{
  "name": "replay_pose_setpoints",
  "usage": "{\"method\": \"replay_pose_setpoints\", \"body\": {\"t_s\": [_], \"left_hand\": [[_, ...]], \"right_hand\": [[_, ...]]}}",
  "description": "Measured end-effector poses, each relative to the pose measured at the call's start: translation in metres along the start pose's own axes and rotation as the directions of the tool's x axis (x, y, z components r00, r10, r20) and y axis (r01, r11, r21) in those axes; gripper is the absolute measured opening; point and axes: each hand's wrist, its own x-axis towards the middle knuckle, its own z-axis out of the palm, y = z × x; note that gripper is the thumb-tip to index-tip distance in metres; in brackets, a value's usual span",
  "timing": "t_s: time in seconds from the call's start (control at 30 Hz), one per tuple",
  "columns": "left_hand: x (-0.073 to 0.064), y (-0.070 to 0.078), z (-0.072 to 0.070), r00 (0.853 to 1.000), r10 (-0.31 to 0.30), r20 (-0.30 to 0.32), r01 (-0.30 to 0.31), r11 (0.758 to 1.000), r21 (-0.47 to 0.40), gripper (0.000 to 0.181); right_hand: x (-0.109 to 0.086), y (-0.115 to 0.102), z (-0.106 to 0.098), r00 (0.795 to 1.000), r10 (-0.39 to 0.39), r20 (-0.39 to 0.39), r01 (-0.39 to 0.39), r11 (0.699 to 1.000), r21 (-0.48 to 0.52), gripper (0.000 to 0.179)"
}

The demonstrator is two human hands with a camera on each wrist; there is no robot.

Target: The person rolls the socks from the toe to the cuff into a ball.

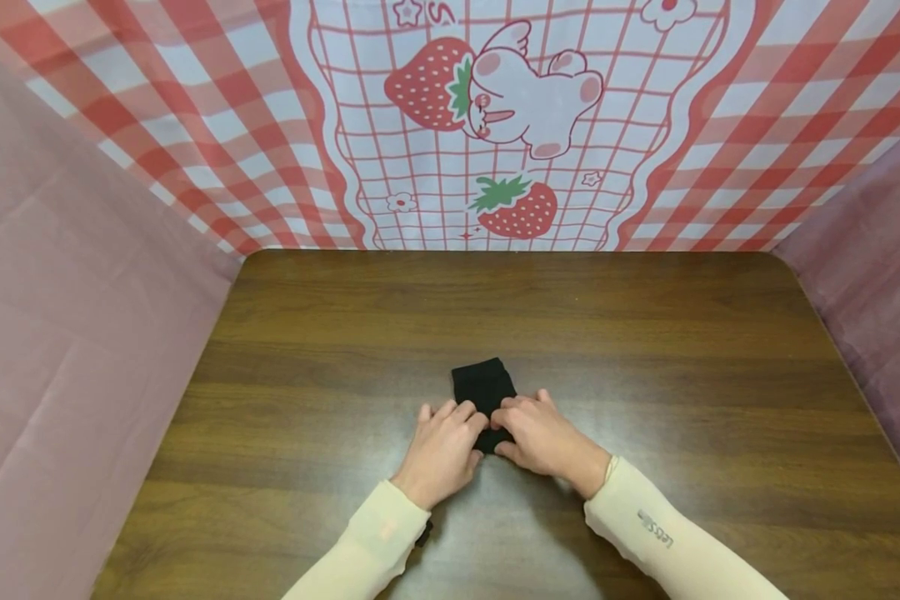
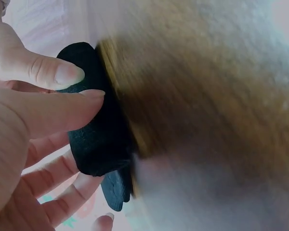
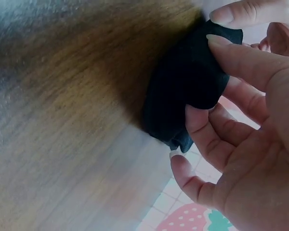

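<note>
A small black sock-like cloth [image 1: 482, 381] lies folded on the table in front of me, its far end flat and squared off. My left hand [image 1: 444, 450] grips its near left side, and my right hand [image 1: 543, 437] grips the near right side. In the left wrist view, the near part of the cloth [image 2: 98, 139] forms a thick rounded roll, with the left thumb on top and fingers behind. The right wrist view shows the right thumb pressing the cloth [image 3: 183, 82] while fingers curl at its far side. Both thumbs are close together along the near edge.
The brown wood-grain table [image 1: 330, 333] has rounded far corners. Behind it hangs a red-and-white checked curtain [image 1: 217, 108] with strawberry prints. Pink cloth [image 1: 67, 292] hangs on the left side, and a similar drape [image 1: 877, 275] on the right. Pale sleeves [image 1: 375, 533] cover both forearms.
</note>
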Motion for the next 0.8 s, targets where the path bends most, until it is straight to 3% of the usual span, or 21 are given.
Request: {"method": "replay_pose_setpoints", "body": {"t_s": [0.23, 0.47, 0.8], "left_hand": [[0.0004, -0.0007, 0.0023, 1.0, 0.011, -0.027, -0.011, 1.0, 0.012, 0.027], [0.0013, -0.0026, 0.0034, 1.0, 0.011, -0.007, -0.011, 0.999, 0.03, 0.025], [0.0007, -0.0035, 0.0029, 1.0, 0.004, -0.005, -0.004, 1.0, 0.022, 0.022]], "right_hand": [[-0.0001, -0.0008, 0.0017, 1.0, 0.013, -0.001, -0.013, 1.0, -0.015, 0.023], [-0.0017, -0.001, 0.0044, 0.999, 0.007, -0.046, -0.009, 0.999, -0.042, 0.032], [-0.002, -0.0019, 0.0056, 0.999, 0.01, -0.045, -0.012, 0.999, -0.04, 0.035]]}}
